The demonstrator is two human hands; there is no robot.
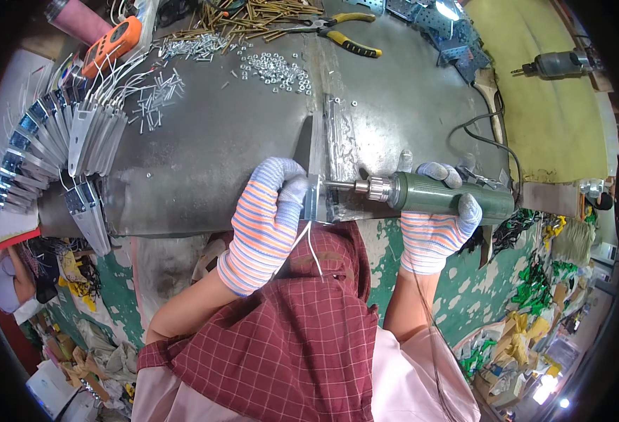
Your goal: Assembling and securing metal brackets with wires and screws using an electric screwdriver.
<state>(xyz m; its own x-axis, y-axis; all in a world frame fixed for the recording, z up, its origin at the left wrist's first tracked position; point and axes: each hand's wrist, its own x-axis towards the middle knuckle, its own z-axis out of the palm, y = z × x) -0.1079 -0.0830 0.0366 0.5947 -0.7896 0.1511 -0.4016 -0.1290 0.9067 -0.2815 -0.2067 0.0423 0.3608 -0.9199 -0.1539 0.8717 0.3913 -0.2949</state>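
My left hand (266, 224), in a striped knit glove, pinches a narrow silver metal part (312, 200) at the table's near edge. White wires (314, 253) hang from it. My right hand (432, 243), gloved alike, is wrapped round a green electric screwdriver (457, 195) held level. Its bit (340, 184) points left and meets, or nearly meets, the part's right side. The exact contact is too small to tell. Similar silver parts with white wires (98, 137) stand in a curved row at the left, and one (90, 211) lies at the near edge.
Loose nuts (275, 72), small screws (158, 98) and long brass-coloured rods (253, 20) lie at the back of the metal table (211, 155). Yellow-handled pliers (344, 32), blue metal brackets (457, 49), a brush (491, 98) and a power drill (559, 65) are farther right. An orange device (112, 46) sits back left.
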